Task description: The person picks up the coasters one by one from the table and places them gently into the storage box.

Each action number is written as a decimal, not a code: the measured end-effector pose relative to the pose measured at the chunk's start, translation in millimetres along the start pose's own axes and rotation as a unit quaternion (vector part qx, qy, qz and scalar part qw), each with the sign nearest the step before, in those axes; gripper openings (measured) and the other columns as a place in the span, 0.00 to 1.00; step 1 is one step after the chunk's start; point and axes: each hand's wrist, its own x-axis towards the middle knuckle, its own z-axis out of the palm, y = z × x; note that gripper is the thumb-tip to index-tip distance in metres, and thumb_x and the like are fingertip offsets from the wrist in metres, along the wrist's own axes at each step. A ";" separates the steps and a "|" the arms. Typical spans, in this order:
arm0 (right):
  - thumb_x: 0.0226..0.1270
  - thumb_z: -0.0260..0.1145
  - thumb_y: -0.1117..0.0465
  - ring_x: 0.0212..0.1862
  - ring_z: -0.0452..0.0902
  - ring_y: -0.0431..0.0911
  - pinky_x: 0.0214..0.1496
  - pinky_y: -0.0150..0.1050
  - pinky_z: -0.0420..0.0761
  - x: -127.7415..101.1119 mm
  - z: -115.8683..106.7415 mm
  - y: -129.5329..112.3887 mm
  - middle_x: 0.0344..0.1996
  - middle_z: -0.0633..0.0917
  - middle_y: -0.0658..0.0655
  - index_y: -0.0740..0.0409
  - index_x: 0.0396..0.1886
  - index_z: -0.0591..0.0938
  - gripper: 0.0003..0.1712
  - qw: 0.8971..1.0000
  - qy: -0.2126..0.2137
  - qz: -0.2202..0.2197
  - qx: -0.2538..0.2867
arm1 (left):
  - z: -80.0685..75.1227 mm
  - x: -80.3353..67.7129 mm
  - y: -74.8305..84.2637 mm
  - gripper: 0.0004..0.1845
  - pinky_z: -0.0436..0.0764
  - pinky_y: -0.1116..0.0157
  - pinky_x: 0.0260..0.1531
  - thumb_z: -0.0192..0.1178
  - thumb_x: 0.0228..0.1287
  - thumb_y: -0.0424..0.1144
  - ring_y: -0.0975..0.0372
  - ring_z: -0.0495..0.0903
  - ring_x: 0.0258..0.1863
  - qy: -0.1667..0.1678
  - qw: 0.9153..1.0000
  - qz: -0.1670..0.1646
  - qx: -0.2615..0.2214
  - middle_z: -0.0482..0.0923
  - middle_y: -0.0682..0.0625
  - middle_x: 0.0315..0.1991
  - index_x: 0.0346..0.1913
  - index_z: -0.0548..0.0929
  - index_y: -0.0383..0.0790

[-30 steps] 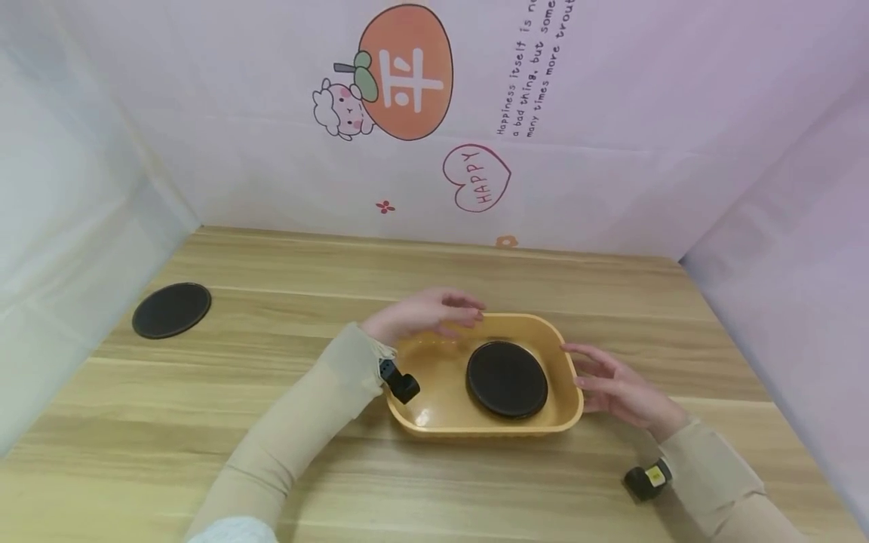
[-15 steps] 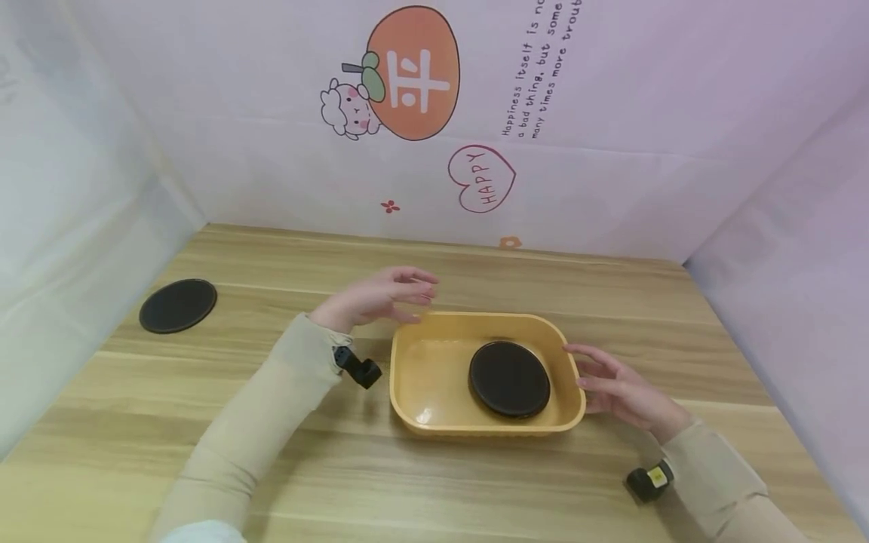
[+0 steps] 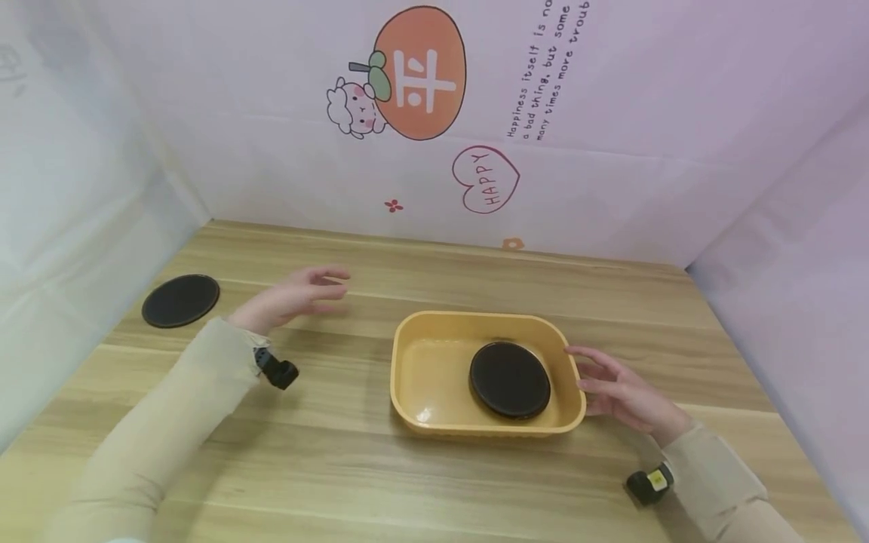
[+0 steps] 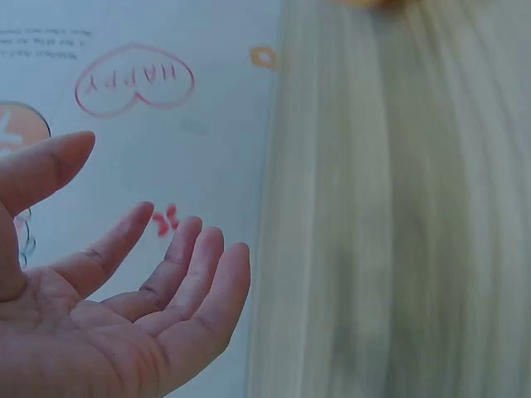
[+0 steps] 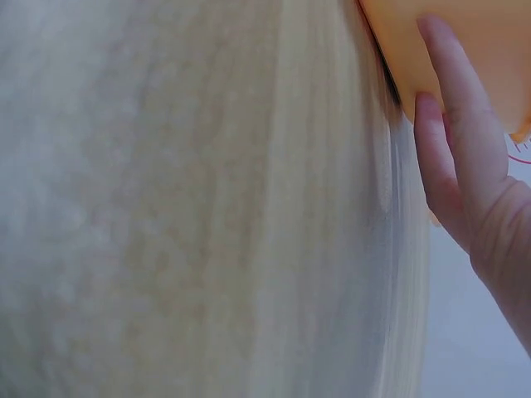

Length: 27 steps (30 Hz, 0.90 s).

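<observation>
A yellow rectangular plastic basin point(image 3: 434, 426) sits on the wooden table, with a black round plate point(image 3: 509, 379) lying in its right part. Farther left lies another flat black round plate point(image 3: 180, 300). My left hand point(image 3: 288, 298) is over the table between that plate and the basin, holding nothing; in the left wrist view its fingers point(image 4: 195, 307) are spread and loosely bent. At the basin's right side, my right hand point(image 3: 627, 392) touches the outer wall with extended fingers. The right wrist view shows those fingertips point(image 5: 436, 33) against the yellow wall point(image 5: 489, 66).
A printed white cloth point(image 3: 577, 196) hangs behind the table, and plain cloth sides stand at left point(image 3: 81, 226) and right point(image 3: 781, 302). Black wrist cameras, left point(image 3: 277, 369) and right point(image 3: 648, 483), stick out from the sleeves.
My left hand has moved left, away from above the basin's far rim, out over the table. My right hand stays at the basin's right side. The basin and both plates keep their places.
</observation>
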 end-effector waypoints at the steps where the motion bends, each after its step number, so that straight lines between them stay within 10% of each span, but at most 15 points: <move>1: 0.71 0.44 0.75 0.56 0.76 0.44 0.49 0.49 0.82 -0.2 -0.2 0.2 0.60 0.72 0.45 0.43 0.66 0.66 0.31 1.000 -0.001 -0.001 0.000 | -5.3 -5.2 -2.9 0.31 0.63 0.47 0.66 0.48 0.73 0.36 0.40 0.57 0.68 0.004 1.000 -0.003 0.014 0.50 0.29 0.70 0.71 0.52 0.27; 13: 0.71 0.44 0.75 0.57 0.75 0.44 0.49 0.48 0.82 1.2 -2.4 1.2 0.61 0.71 0.43 0.42 0.67 0.66 0.31 1.000 -0.005 -0.004 -0.011 | -53.6 -60.7 -22.7 0.38 0.69 0.44 0.60 0.53 0.68 0.54 0.40 0.65 0.64 0.066 0.976 -0.055 0.202 0.56 0.32 0.69 0.73 0.54 0.37; 23: 0.71 0.44 0.74 0.57 0.75 0.43 0.50 0.48 0.82 -0.5 -3.0 0.0 0.60 0.71 0.44 0.43 0.67 0.65 0.31 1.000 -0.002 -0.002 -0.015 | -83.9 -73.9 -47.7 0.44 0.60 0.33 0.57 0.54 0.66 0.54 0.27 0.54 0.62 0.120 0.912 -0.082 0.383 0.51 0.18 0.65 0.70 0.51 0.23; 27: 0.72 0.44 0.74 0.57 0.76 0.44 0.49 0.48 0.82 -0.9 -2.7 1.4 0.60 0.71 0.44 0.42 0.67 0.65 0.31 1.000 -0.001 0.000 -0.023 | -88.9 -77.6 -57.6 0.50 0.47 0.27 0.57 0.56 0.63 0.56 0.21 0.42 0.61 0.113 0.899 -0.111 0.408 0.42 0.12 0.63 0.69 0.47 0.19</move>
